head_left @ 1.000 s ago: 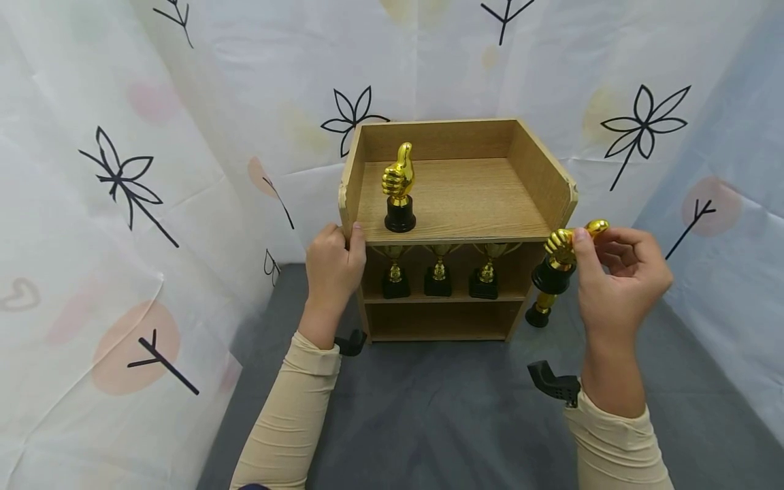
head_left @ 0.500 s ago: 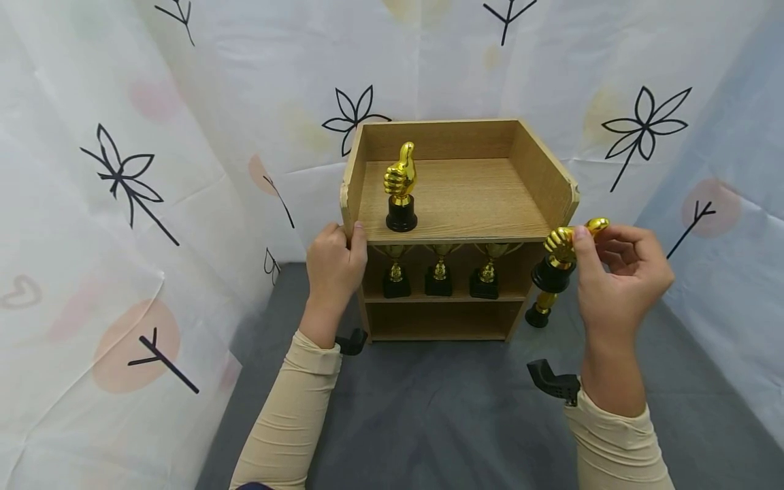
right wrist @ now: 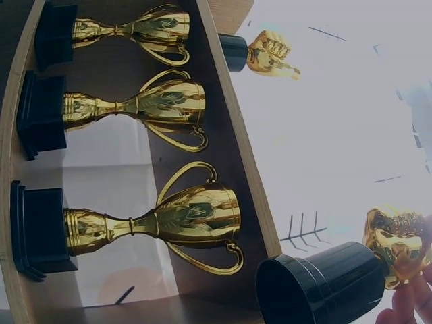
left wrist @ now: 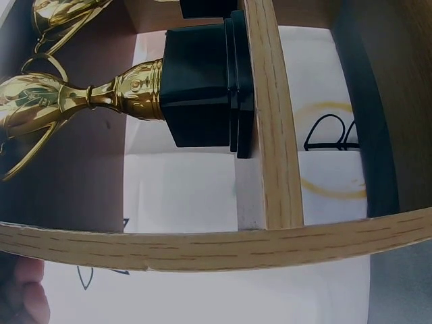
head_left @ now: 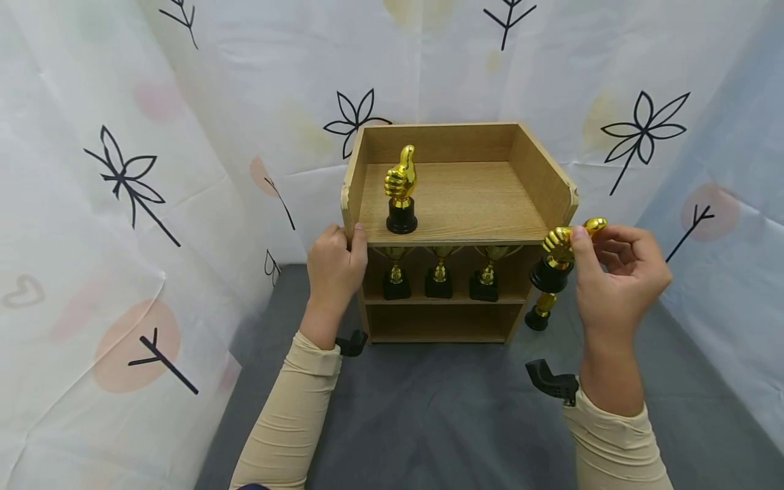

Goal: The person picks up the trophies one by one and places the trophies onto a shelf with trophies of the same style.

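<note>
My left hand [head_left: 333, 265] grips the left side panel of a wooden shelf [head_left: 471, 197] at its front corner, thumb at the front edge. Off the shelf's right front corner, my right hand [head_left: 621, 269] pinches a thumbs-up trophy [head_left: 554, 258] by its golden top. This trophy is tilted, its black base pointing down and left; the right wrist view shows the base [right wrist: 317, 283] close by the shelf. A matching thumbs-up trophy [head_left: 401, 190] stands upright at the left of the top shelf.
Three gold cup trophies [head_left: 439, 275] line the middle shelf, tops partly hidden by the board above. Behind the held trophy, another gold-and-black trophy [head_left: 539, 314] stands on the grey cloth [head_left: 441, 408], mostly covered. Patterned white curtains [head_left: 245, 102] surround the area.
Both hands keep their places and holds. The head view shifts very slightly; otherwise the shelf and trophies look the same.
</note>
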A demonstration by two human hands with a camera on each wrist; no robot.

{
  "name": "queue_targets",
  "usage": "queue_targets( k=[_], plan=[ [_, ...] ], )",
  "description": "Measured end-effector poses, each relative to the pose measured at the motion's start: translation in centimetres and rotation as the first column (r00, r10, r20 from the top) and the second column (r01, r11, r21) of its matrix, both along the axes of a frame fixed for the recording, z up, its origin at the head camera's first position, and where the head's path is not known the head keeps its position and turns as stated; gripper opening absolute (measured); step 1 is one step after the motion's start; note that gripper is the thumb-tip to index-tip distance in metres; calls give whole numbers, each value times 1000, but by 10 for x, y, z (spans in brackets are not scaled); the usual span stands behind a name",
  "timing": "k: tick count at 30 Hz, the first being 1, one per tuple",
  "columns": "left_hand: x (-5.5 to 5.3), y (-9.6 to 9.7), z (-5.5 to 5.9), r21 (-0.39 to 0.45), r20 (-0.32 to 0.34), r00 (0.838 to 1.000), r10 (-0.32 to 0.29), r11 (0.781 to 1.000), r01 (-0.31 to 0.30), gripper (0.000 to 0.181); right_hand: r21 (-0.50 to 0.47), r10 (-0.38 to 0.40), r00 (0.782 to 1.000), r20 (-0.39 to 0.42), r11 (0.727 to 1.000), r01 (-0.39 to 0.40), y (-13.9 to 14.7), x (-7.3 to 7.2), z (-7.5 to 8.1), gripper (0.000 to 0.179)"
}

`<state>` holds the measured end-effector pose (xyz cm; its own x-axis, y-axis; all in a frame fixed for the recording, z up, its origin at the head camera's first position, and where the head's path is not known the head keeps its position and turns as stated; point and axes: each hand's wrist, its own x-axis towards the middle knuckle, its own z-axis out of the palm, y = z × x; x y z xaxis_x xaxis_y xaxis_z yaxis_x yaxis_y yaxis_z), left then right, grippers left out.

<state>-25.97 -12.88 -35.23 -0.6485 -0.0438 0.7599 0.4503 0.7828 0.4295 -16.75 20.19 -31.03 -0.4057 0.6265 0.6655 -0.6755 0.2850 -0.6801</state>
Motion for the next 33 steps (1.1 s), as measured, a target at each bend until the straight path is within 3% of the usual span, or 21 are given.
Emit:
queue_targets(
  k=[33],
  plan=[
    [0, 0, -1, -5, -9, 1000, -4, 1000, 4, 56, 10, 33, 999, -25, 999, -32, -6, -7, 15, 29]
  ],
)
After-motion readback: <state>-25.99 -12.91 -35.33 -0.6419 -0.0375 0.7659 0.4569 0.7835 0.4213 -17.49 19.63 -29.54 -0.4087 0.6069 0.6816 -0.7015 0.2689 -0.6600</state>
